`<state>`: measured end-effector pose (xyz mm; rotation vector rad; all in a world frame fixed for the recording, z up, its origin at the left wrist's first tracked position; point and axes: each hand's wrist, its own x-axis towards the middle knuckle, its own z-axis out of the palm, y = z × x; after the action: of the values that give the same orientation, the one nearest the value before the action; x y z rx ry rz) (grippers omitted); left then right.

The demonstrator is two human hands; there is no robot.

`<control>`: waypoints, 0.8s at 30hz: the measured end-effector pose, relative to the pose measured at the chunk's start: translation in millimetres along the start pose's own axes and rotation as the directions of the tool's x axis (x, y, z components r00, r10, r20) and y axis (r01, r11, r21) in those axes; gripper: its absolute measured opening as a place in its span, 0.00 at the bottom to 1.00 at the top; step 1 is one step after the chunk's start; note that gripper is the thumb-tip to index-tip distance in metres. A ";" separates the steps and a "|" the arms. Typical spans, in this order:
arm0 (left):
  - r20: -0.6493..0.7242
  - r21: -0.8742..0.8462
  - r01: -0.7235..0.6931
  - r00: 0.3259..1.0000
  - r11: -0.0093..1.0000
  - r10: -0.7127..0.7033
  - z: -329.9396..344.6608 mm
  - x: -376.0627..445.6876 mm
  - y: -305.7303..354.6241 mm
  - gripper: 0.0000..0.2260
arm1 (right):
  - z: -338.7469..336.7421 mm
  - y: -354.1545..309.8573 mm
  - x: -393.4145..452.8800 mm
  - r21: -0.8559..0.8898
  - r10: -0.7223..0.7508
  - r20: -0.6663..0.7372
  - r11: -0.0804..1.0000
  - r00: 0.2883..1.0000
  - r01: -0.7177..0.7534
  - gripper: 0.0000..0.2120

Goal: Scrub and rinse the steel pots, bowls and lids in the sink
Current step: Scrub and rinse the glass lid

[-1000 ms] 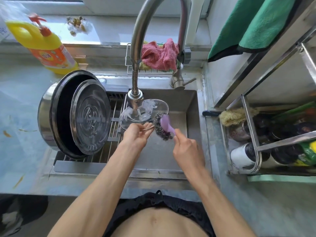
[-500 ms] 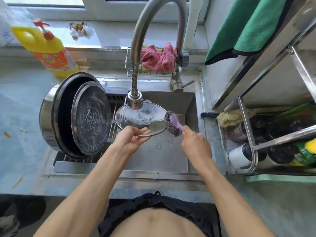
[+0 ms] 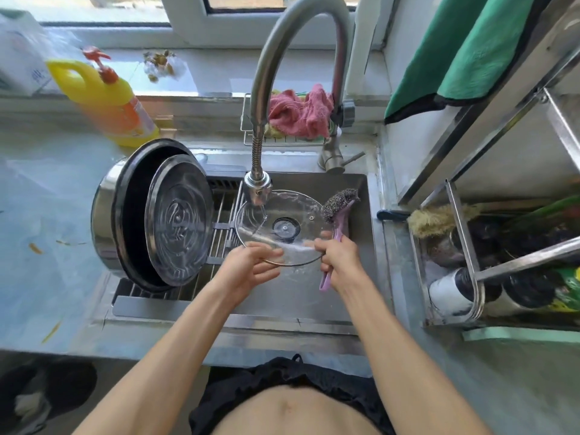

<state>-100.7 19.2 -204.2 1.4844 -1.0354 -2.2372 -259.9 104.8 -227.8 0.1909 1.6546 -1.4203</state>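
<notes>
A: Head view: the glass lid (image 3: 284, 227) is held over the sink (image 3: 361, 196), right under the tap head (image 3: 258, 187). How would you say it handles?

B: Light, I'd judge, but stiff and breakable, being glass with a thin metal rim. Wet as well, so likely slippery. I wouldn't knock it against the tap or the steel basin.

A: Where is it being held?

B: At the near rim. The left hand (image 3: 251, 265) has its fingers curled over the edge, thumb side underneath as far as I can tell. The right hand (image 3: 340, 262) is wrapped around the pink handle of the scrubbing brush (image 3: 337, 215), and its fingertips also seem to touch the lid's rim; whether they really pinch it I can't tell.

A: The rim is the right place?

B: I think so. The knob sits at the middle, on the face turned away, so the rim gives the firmest hold with two hands.

A: Which way does it face?

B: It lies nearly flat, tilted a little, with the hollow underside up towards the camera. It's round, so no long axis to speak of. The brush does have one: wire head away from the person, handle end towards them.

A: And the rest?

B: A big steel pot (image 3: 131, 215) lies on its side on the drying rack (image 3: 219, 233) at the left, with a steel lid (image 3: 179, 219) leaning in its mouth.
</notes>
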 end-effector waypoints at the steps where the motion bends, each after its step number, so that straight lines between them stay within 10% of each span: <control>1: -0.035 0.040 -0.009 0.999 0.999 0.011 -6.2 2.4 4.8 0.07 | 0.6 0.5 0.5 0.015 0.015 0.032 1.000 0.999 -0.015 0.09; 12: -0.145 0.147 -0.177 0.969 0.973 0.198 -22.5 19.1 44.9 0.15 | 24.2 27.5 25.2 0.191 0.134 0.218 0.965 0.967 -0.177 0.07; 21: -0.228 0.143 -0.029 0.972 0.989 0.061 -24.3 55.5 19.9 0.09 | 15.6 9.0 21.5 0.008 -0.209 0.065 0.978 0.976 0.209 0.07; 24: -0.222 0.379 -0.013 0.969 0.925 0.104 -13.1 68.1 8.2 0.12 | 9.0 0.1 21.5 -0.135 -0.318 -0.012 0.940 0.948 0.314 0.06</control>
<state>-120.6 -30.8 -248.8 1.7917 -1.4634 -1.8276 -267.3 88.1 -242.2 -0.1348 1.8613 -1.5413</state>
